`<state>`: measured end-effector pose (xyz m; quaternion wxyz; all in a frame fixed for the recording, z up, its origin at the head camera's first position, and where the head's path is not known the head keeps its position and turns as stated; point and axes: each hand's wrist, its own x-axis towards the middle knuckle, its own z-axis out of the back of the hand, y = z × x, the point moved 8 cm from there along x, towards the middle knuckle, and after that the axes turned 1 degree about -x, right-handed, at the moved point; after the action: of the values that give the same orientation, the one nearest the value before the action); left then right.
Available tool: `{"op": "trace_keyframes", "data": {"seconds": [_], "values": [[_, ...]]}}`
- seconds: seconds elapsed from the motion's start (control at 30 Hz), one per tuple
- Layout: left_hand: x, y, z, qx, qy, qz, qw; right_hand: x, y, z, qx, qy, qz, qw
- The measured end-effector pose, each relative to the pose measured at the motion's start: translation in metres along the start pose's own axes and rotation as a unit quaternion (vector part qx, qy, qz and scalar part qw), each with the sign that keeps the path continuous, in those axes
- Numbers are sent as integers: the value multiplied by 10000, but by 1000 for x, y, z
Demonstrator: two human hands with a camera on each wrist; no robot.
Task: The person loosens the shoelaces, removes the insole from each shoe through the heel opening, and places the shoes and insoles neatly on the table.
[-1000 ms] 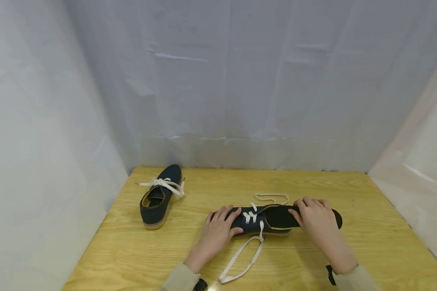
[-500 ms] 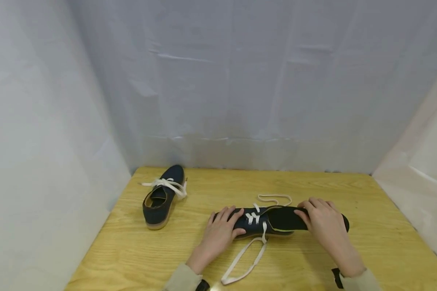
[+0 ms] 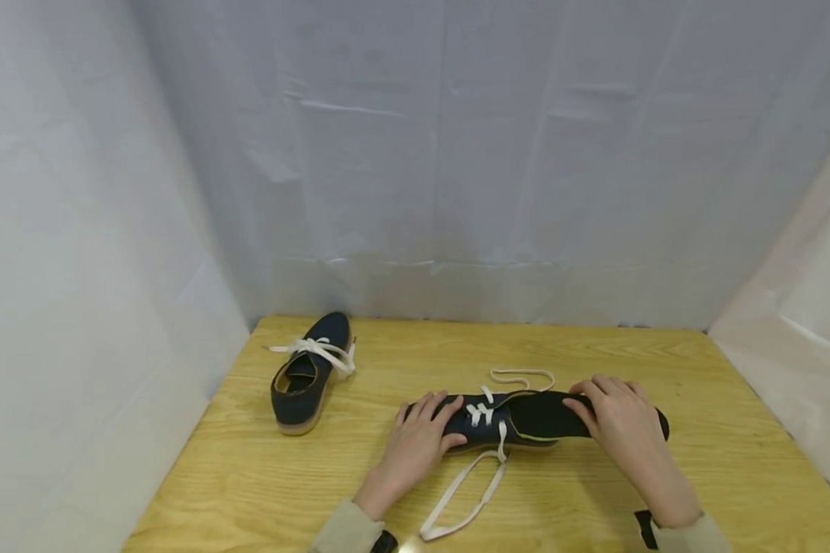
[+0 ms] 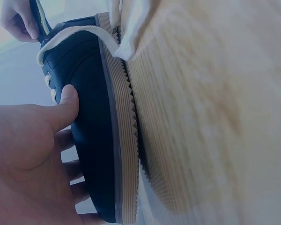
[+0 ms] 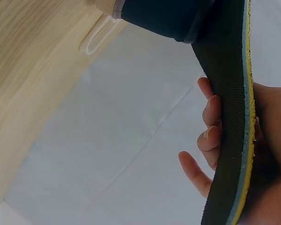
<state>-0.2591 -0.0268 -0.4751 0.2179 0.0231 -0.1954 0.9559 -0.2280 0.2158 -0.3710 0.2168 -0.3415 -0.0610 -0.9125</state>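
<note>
A navy lace-up shoe (image 3: pixel 487 432) lies on its sole in the head view, toe to the left. My left hand (image 3: pixel 418 439) grips its toe, the thumb (image 4: pixel 69 101) on the near side and the fingers over the top. Out of the shoe's opening runs a black insole (image 3: pixel 542 415), its front part hidden inside. My right hand (image 3: pixel 622 422) holds the insole toward its heel end, thumb on one side and fingers on the other. The right wrist view shows the insole's yellow and blue layered edge (image 5: pixel 247 117).
At the left of the wooden table (image 3: pixel 249 491) stands a second navy shoe (image 3: pixel 300 403) with its white lace tied. A loose white lace (image 3: pixel 449 526) loops in front of the held shoe. Another lace loop (image 3: pixel 526 374) lies behind it. White sheeting (image 3: pixel 422 153) surrounds the table.
My right hand has moved a little to the right with the insole, so slightly more of it sticks out of the shoe. The left hand stays on the toe. The head view shifted slightly.
</note>
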Motion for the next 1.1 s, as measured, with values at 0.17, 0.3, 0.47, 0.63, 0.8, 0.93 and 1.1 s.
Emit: {"op": "trace_keyframes", "data": {"seconds": [0.17,0.3,0.47,0.63,0.8,0.93,1.1], "values": [[1,0,-2,19,11,-8,10000,-1,-4,2,31,6,-55,10000],[0,1,-1,19,-6,17,10000,-2,-5,1,-17,-3,-27,10000],[-1,0,0,9,12,33,10000,-2,-6,2,-39,-13,-15,10000],[-1,-2,0,-25,56,32,10000,-3,-9,4,-95,2,-45,9999],[0,-2,1,-7,-29,36,10000,-3,-15,8,-117,-86,-145,9998],[0,-1,2,-23,-44,71,10000,-5,-18,9,-158,-84,-154,9997],[0,1,2,-55,-12,63,10000,-3,-18,8,-165,-45,-147,9997]]}}
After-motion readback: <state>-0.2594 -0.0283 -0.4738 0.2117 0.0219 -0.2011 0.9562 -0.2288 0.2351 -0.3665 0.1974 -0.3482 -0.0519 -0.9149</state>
